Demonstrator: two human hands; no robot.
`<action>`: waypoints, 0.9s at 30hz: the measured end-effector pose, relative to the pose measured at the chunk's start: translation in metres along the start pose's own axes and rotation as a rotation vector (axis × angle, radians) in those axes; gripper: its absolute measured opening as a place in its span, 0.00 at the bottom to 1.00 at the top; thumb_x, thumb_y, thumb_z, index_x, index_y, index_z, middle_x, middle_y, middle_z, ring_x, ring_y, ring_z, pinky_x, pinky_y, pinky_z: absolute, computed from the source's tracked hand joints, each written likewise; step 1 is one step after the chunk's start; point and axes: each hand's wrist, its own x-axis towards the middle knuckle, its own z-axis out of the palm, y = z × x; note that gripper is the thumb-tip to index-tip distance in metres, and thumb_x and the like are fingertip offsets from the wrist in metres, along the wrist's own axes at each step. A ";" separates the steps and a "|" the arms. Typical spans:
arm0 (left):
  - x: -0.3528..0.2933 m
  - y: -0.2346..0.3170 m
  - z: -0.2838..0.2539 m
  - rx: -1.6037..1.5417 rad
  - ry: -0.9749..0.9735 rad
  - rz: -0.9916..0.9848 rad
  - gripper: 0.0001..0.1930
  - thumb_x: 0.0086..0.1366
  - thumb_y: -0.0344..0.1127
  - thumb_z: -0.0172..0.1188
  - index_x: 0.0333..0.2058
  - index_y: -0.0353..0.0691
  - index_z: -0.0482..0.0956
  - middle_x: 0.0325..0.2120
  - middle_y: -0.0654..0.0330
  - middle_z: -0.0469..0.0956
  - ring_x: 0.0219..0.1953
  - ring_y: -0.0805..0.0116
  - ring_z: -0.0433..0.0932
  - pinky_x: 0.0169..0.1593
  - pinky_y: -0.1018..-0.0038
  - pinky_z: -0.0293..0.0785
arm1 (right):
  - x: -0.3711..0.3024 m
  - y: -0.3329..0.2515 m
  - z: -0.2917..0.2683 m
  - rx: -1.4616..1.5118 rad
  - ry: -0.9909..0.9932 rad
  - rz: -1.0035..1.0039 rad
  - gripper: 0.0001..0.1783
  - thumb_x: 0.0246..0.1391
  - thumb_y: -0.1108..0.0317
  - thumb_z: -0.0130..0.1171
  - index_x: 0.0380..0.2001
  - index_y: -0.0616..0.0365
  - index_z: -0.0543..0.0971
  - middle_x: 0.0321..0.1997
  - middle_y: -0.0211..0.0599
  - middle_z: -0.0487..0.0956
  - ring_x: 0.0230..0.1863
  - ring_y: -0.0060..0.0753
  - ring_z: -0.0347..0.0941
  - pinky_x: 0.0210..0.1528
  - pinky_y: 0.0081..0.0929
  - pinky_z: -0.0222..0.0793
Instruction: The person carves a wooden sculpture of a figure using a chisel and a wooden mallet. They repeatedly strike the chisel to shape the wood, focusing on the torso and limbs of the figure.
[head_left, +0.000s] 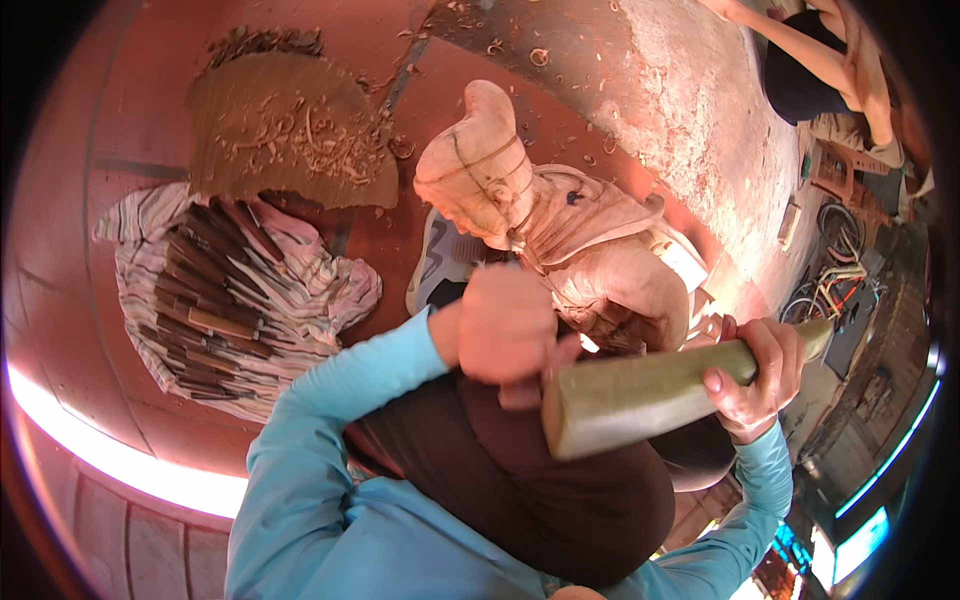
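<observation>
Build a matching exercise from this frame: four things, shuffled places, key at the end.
Things:
1. Green club
2. Wood-handled tools
3. Pale carving
4. Heaped wood shavings

Places:
A. On the brown slab
B. Gripped in the right hand
C. Laid on the striped cloth
D. Just beyond the left hand

Pairs: 1-B, 2-C, 3-D, 4-A

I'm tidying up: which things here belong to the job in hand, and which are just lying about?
Seem part of the job:
- green club, in the right hand
- carved figure, near the left hand
- tools on the striped cloth

Apparently just lying about:
- bicycles
- wood shavings
</observation>
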 end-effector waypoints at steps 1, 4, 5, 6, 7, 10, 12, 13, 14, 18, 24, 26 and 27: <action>0.003 0.007 -0.002 -0.022 -0.101 -0.040 0.16 0.42 0.19 0.58 0.11 0.42 0.59 0.09 0.65 0.59 0.09 0.68 0.58 0.13 0.73 0.51 | 0.005 -0.002 -0.005 0.073 -0.034 0.047 0.30 0.44 0.65 0.65 0.48 0.17 0.68 0.35 0.33 0.71 0.28 0.38 0.70 0.30 0.33 0.67; -0.002 0.002 0.014 -0.159 0.072 -0.104 0.16 0.42 0.20 0.58 0.11 0.42 0.57 0.09 0.65 0.58 0.08 0.68 0.57 0.13 0.74 0.51 | 0.008 -0.007 -0.010 0.180 -0.052 0.081 0.18 0.49 0.53 0.60 0.42 0.46 0.71 0.30 0.38 0.72 0.29 0.44 0.69 0.33 0.38 0.65; -0.004 0.000 0.015 -0.179 0.033 -0.120 0.14 0.44 0.19 0.56 0.13 0.40 0.60 0.10 0.65 0.60 0.09 0.68 0.59 0.13 0.74 0.54 | 0.008 -0.008 -0.011 0.206 -0.037 0.073 0.19 0.50 0.54 0.60 0.43 0.47 0.72 0.30 0.38 0.72 0.29 0.44 0.69 0.33 0.39 0.65; -0.005 -0.002 0.015 -0.198 -0.005 -0.137 0.11 0.46 0.18 0.55 0.16 0.39 0.62 0.11 0.64 0.62 0.10 0.68 0.61 0.14 0.74 0.56 | 0.009 -0.009 -0.009 0.220 -0.007 0.067 0.19 0.51 0.56 0.61 0.45 0.48 0.72 0.29 0.38 0.72 0.29 0.44 0.69 0.32 0.40 0.65; -0.006 -0.002 0.015 -0.217 -0.042 -0.153 0.09 0.48 0.18 0.54 0.18 0.37 0.65 0.12 0.63 0.64 0.10 0.68 0.63 0.14 0.74 0.59 | 0.008 -0.009 -0.009 0.221 0.003 0.052 0.20 0.50 0.62 0.62 0.47 0.41 0.71 0.29 0.37 0.73 0.28 0.43 0.69 0.31 0.40 0.65; -0.007 -0.003 0.013 -0.205 -0.081 -0.171 0.08 0.48 0.18 0.53 0.19 0.37 0.64 0.12 0.63 0.64 0.10 0.68 0.63 0.14 0.73 0.58 | 0.001 -0.009 -0.008 0.264 0.036 0.056 0.34 0.44 0.72 0.65 0.49 0.15 0.70 0.32 0.32 0.70 0.26 0.37 0.68 0.28 0.33 0.66; -0.005 -0.001 0.013 -0.192 -0.075 -0.161 0.08 0.48 0.17 0.53 0.19 0.37 0.65 0.11 0.63 0.64 0.10 0.68 0.63 0.14 0.73 0.57 | -0.001 -0.010 -0.008 0.295 0.058 0.051 0.42 0.40 0.77 0.66 0.48 0.05 0.70 0.33 0.30 0.69 0.25 0.34 0.67 0.27 0.30 0.66; -0.005 -0.001 0.013 -0.185 -0.072 -0.156 0.08 0.48 0.17 0.52 0.20 0.37 0.65 0.11 0.63 0.64 0.10 0.68 0.63 0.14 0.73 0.57 | 0.002 -0.011 -0.007 0.302 0.072 0.036 0.44 0.38 0.80 0.65 0.48 0.04 0.70 0.33 0.29 0.69 0.25 0.33 0.66 0.27 0.29 0.66; -0.004 0.000 0.013 -0.185 -0.067 -0.165 0.08 0.48 0.17 0.52 0.20 0.37 0.65 0.11 0.63 0.64 0.10 0.68 0.63 0.14 0.73 0.57 | 0.004 -0.012 -0.007 0.312 0.085 0.019 0.44 0.38 0.80 0.65 0.46 0.04 0.71 0.32 0.29 0.69 0.24 0.32 0.66 0.26 0.29 0.65; -0.006 -0.001 0.014 -0.194 -0.037 -0.187 0.08 0.49 0.17 0.53 0.20 0.36 0.65 0.11 0.63 0.64 0.09 0.68 0.62 0.14 0.74 0.55 | 0.011 -0.012 -0.003 0.365 0.136 -0.038 0.41 0.37 0.81 0.65 0.41 0.05 0.74 0.32 0.28 0.69 0.24 0.30 0.64 0.25 0.28 0.64; -0.007 -0.008 0.014 -0.261 0.065 -0.176 0.07 0.49 0.18 0.53 0.20 0.35 0.64 0.11 0.63 0.63 0.08 0.70 0.59 0.13 0.73 0.53 | 0.026 -0.016 0.004 0.117 0.144 -0.062 0.42 0.34 0.77 0.68 0.45 0.06 0.71 0.29 0.30 0.72 0.23 0.32 0.67 0.24 0.29 0.65; -0.008 -0.008 0.014 -0.264 0.062 -0.167 0.07 0.49 0.18 0.53 0.21 0.35 0.64 0.10 0.63 0.63 0.08 0.70 0.59 0.13 0.73 0.52 | 0.036 -0.015 -0.007 -0.039 0.041 -0.132 0.40 0.32 0.77 0.69 0.42 0.08 0.73 0.26 0.31 0.72 0.22 0.32 0.67 0.22 0.28 0.65; -0.007 -0.008 0.012 -0.262 0.032 -0.170 0.07 0.49 0.18 0.53 0.21 0.35 0.64 0.10 0.62 0.63 0.08 0.70 0.59 0.13 0.73 0.52 | 0.037 -0.016 -0.007 0.028 0.090 -0.102 0.39 0.33 0.77 0.68 0.41 0.08 0.74 0.26 0.31 0.72 0.21 0.32 0.66 0.22 0.28 0.65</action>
